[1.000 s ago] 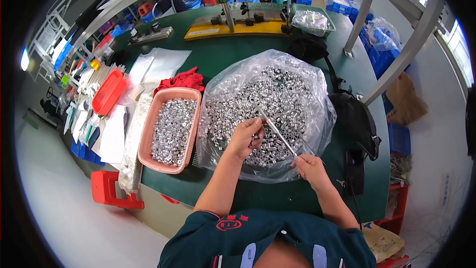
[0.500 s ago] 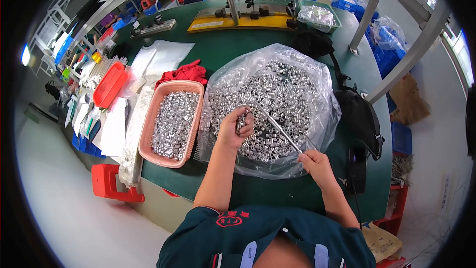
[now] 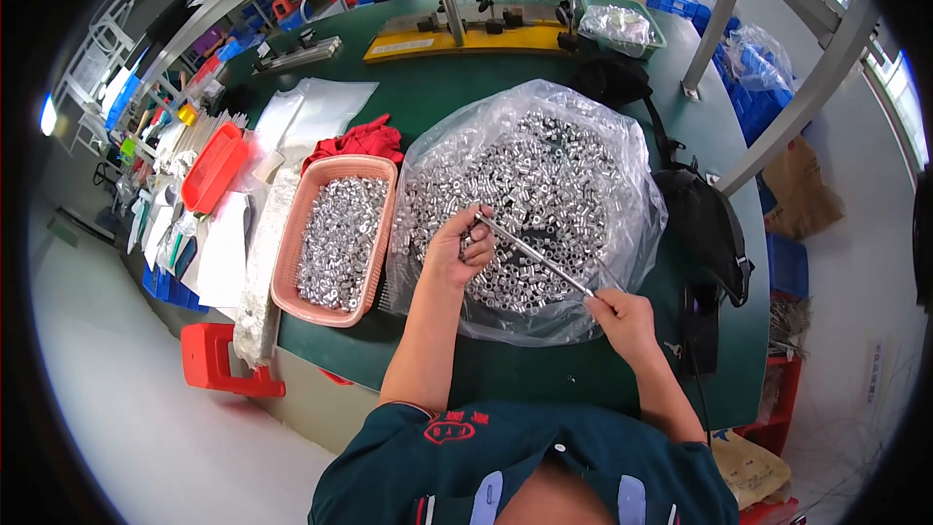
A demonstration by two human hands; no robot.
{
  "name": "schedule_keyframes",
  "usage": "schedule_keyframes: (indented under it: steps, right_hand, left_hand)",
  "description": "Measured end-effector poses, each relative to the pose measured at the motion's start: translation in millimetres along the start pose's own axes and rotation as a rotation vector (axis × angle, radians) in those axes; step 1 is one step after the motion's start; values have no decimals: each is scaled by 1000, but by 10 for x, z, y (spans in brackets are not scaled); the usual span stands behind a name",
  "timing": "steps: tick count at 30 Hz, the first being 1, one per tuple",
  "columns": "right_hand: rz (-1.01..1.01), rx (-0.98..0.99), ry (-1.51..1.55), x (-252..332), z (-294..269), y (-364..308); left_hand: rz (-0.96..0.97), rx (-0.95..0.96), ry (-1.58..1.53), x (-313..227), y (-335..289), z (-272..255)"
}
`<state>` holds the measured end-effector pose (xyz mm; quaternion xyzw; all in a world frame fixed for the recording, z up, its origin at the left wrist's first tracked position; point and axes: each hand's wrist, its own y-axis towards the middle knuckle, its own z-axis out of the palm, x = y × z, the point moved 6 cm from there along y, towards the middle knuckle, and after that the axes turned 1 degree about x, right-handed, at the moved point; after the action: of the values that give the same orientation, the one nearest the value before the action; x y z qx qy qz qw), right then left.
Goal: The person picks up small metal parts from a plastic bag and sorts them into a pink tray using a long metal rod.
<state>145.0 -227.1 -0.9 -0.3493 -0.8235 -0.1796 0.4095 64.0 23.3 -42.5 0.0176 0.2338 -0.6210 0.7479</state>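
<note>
A transparent plastic bag (image 3: 637,185) lies spread open on the green table, full of small silvery metal sleeves (image 3: 544,185). Over its near left part my left hand (image 3: 459,251) is closed around a few of these sleeves, mostly hidden by the fingers. My right hand (image 3: 624,324), at the bag's near right edge, grips one end of a thin metal rod (image 3: 544,262). The rod slants up and left, and its far end meets the thumb and forefinger of my left hand. Some sleeves seem to sit on the rod. Left of the bag stands a pink plastic basket (image 3: 283,262) of similar parts (image 3: 340,243).
Behind the basket lies a red cloth (image 3: 360,141). A black bag (image 3: 705,233) rests right of the sleeves. Farther back are a yellow-based fixture (image 3: 466,47) and a green tray (image 3: 659,34). A red tray (image 3: 216,167) and papers lie left. A grey post (image 3: 802,102) rises at right.
The rod's far end has come down and left, from over the sleeves to the fingertips of my left hand. My left fingers have closed more. My right hand has barely moved.
</note>
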Motion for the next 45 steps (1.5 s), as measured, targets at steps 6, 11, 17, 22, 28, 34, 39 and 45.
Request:
schedule_keyframes:
  steps: [6,11,17,22,28,34,39,45]
  right_hand:
    - [-81,-94,-74,54,17,-17]
    - [94,86,159,-132,156,-16]
    - [246,169,350,-200,230,8]
    - [223,137,392,-213,164,16]
    - [184,131,421,-178,138,17]
    - [158,153,344,-163,133,9]
    - [123,156,221,-119,96,14]
    - [82,98,130,-130,92,15]
  left_hand:
    - [108,-73,119,23,-12,112]
    - [67,-3,188,58,-4,118]
    - [-18,-86,496,325,-63,373]
    - [-96,-24,321,223,-85,362]
    - [-39,15,276,87,-47,217]
    - [-4,133,34,0,-52,153]
    - [19,171,-83,-49,-40,62]
    - [78,65,66,-12,-51,133]
